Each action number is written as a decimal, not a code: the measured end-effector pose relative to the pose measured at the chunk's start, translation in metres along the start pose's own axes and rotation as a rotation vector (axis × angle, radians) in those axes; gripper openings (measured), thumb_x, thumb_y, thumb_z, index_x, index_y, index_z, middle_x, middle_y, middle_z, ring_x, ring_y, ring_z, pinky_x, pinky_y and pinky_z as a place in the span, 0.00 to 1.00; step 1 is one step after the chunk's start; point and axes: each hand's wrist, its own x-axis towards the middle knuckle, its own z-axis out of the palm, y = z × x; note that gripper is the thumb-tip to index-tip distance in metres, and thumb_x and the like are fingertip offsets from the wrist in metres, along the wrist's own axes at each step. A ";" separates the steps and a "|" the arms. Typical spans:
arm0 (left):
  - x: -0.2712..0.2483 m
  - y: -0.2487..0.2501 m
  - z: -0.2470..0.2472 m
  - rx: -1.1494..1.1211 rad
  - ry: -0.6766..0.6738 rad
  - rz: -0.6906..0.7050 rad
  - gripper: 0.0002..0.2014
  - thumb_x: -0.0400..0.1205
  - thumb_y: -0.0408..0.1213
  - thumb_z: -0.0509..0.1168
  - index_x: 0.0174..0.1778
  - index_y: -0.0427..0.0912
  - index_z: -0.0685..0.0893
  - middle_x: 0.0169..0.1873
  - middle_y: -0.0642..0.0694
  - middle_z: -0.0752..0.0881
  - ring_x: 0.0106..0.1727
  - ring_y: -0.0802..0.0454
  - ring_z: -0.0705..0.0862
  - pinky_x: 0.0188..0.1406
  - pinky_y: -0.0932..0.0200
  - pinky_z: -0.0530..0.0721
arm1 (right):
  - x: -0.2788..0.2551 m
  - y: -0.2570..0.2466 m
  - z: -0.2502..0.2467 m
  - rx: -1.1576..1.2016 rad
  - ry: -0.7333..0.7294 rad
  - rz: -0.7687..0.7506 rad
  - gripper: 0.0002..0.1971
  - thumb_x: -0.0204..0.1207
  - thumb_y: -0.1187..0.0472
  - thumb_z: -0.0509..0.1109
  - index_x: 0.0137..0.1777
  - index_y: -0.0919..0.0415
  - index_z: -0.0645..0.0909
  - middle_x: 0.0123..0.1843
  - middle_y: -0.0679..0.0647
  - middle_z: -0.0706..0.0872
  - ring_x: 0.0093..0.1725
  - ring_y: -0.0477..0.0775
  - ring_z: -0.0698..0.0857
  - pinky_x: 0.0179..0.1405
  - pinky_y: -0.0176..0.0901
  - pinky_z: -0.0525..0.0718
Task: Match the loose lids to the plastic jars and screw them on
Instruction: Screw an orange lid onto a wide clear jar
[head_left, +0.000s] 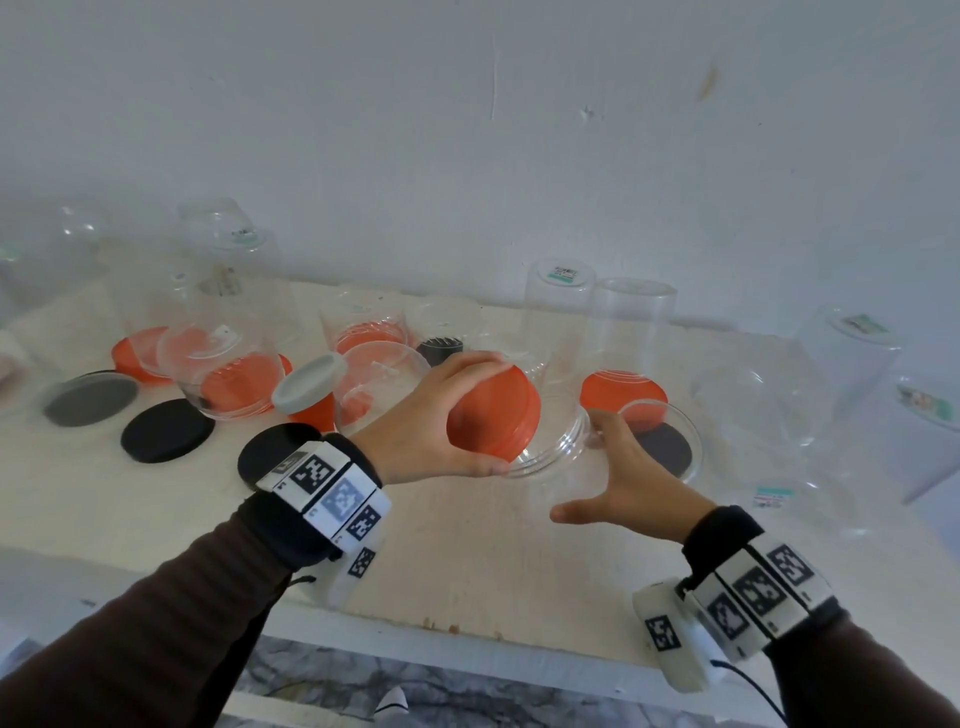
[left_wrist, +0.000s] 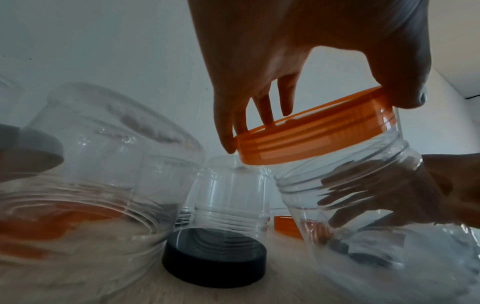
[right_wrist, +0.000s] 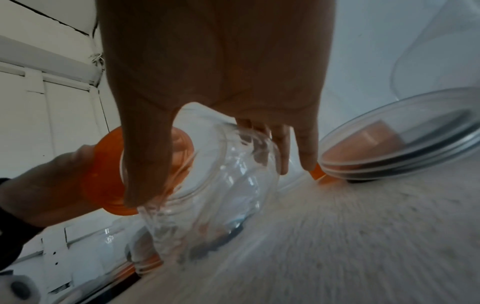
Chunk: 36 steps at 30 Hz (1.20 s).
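So the person has a clear, round-bodied plastic jar (head_left: 558, 467) tipped over toward their left, mouth pointing at the left hand (head_left: 415, 431). That hand is wrapped around a wide orange plastic screw lid (head_left: 493, 415), thumb on the near rim and fingers (left_wrist: 265, 111) spread over the far edge, basically a full-span grip so the whole lid can be turned in one go. In the left wrist view the lid sits at the jar's threaded neck but looks a bit cocked, one side lower than the other, so it probably isn't seated on the threads yet.

The right hand (head_left: 631, 488) cups the jar's body, thumb on the near side and fingers curled around the far side, clearly bracing it so it won't spin when the lid gets twisted. The tilt seems deliberate: it brings the mouth square to the lid hand.

Everything hovers just above a pale wooden tabletop (head_left: 156, 509) cluttered with more clear jars, several upside down, plus loose flat black lids (head_left: 167, 430), more orange ones (head_left: 621, 389) and a grey lid (head_left: 309, 383) leaning on a jar. Plenty left to match.

Main risk looks like cross-threading if the lid goes on crooked.
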 end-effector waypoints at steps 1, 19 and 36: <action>0.001 0.001 0.001 0.002 0.002 -0.004 0.43 0.60 0.64 0.69 0.70 0.69 0.56 0.71 0.70 0.58 0.70 0.72 0.60 0.65 0.68 0.63 | 0.000 0.002 -0.001 0.028 -0.012 0.012 0.55 0.58 0.51 0.84 0.77 0.54 0.49 0.70 0.47 0.64 0.70 0.45 0.66 0.65 0.35 0.66; 0.030 0.039 0.028 0.396 -0.189 0.115 0.45 0.66 0.59 0.75 0.77 0.49 0.65 0.78 0.56 0.61 0.75 0.57 0.57 0.75 0.53 0.60 | 0.001 0.010 0.005 0.230 -0.038 0.012 0.53 0.55 0.58 0.86 0.75 0.47 0.55 0.67 0.43 0.71 0.66 0.43 0.75 0.61 0.39 0.79; 0.014 0.003 0.028 -0.164 -0.222 -0.218 0.61 0.62 0.34 0.82 0.79 0.53 0.44 0.73 0.58 0.58 0.72 0.61 0.63 0.66 0.71 0.68 | -0.007 -0.030 -0.025 -0.213 -0.017 -0.152 0.56 0.55 0.46 0.84 0.79 0.51 0.52 0.74 0.46 0.59 0.69 0.45 0.65 0.66 0.37 0.68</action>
